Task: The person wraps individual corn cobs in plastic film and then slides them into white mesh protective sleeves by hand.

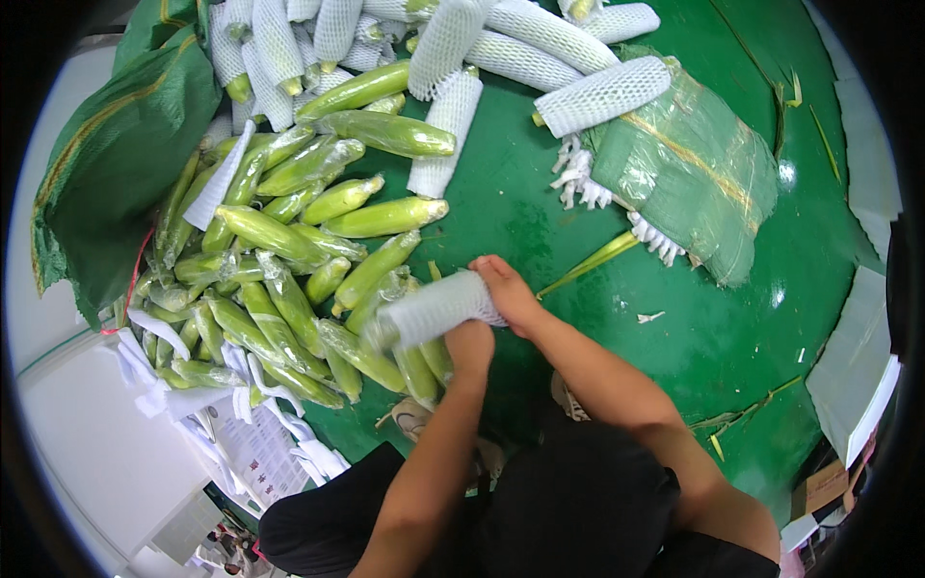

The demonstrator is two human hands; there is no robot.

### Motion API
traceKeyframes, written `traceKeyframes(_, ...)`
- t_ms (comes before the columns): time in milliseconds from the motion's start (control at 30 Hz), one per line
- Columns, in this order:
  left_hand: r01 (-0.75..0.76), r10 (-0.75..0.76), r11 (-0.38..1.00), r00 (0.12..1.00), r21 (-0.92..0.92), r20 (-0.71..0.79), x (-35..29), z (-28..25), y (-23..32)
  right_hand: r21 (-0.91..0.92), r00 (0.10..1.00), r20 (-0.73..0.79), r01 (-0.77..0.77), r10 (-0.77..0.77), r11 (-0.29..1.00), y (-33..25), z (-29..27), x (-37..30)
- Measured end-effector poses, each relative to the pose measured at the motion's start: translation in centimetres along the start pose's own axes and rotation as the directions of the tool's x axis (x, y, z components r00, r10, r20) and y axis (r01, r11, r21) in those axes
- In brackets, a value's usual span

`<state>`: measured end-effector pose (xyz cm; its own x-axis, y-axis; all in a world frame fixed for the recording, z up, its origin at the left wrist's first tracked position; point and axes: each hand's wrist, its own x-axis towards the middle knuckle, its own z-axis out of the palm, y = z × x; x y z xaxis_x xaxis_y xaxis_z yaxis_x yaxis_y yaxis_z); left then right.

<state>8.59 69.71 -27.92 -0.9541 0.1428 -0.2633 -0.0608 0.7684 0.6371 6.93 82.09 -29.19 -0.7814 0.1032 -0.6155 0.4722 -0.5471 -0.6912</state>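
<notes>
Between my hands is an ear of corn in a white foam net sleeve (pixel 438 306), lying sideways and blurred at its left end, where a little green shows. My right hand (pixel 506 291) is closed around the sleeve's right end. My left hand (pixel 470 347) grips it from below, with its fingers partly hidden behind the net. Just left of my hands lies a heap of green corn ears (pixel 279 328) in clear film. A loose flat foam sleeve (pixel 220 183) rests on that heap.
Ears in foam nets (pixel 328 39) are piled at the far side. A green woven sack (pixel 125 164) stands open at the left; another sack (pixel 684 164) lies flat at the far right. Leaf scraps (pixel 752 409) litter the green floor (pixel 540 173). White foam strips (pixel 289 424) lie near left.
</notes>
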Motion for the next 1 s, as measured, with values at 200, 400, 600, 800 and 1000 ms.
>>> traceKeyframes(200,-0.328,0.334,0.941,0.94,-0.086,0.072,5.1,-7.6,12.0,0.703,0.98,0.194,-0.108,-0.043,0.702,-7.7,-3.0,3.2)
traceKeyframes(400,-0.433,0.328,0.881,0.85,0.191,0.413,7.9,-26.3,8.9,0.151,0.969,-0.169,0.206,-0.18,0.967,-9.9,0.2,1.1)
traceKeyframes(600,-0.069,0.157,0.978,0.867,0.199,-0.472,3.7,-40.7,-8.4,-0.217,0.986,0.105,0.149,-0.128,0.965,-5.3,3.6,-3.4)
traceKeyframes(800,0.312,-0.007,0.893,0.731,0.325,-0.682,-2.8,-40.0,-23.9,-0.43,0.784,0.562,0.003,0.265,0.903,-2.2,6.6,-8.9)
traceKeyframes(1000,0.148,-0.095,0.989,0.662,0.005,-0.743,1.9,-32.8,-22.4,-0.681,0.78,0.562,0.246,0.276,0.69,-5.0,8.1,-12.5)
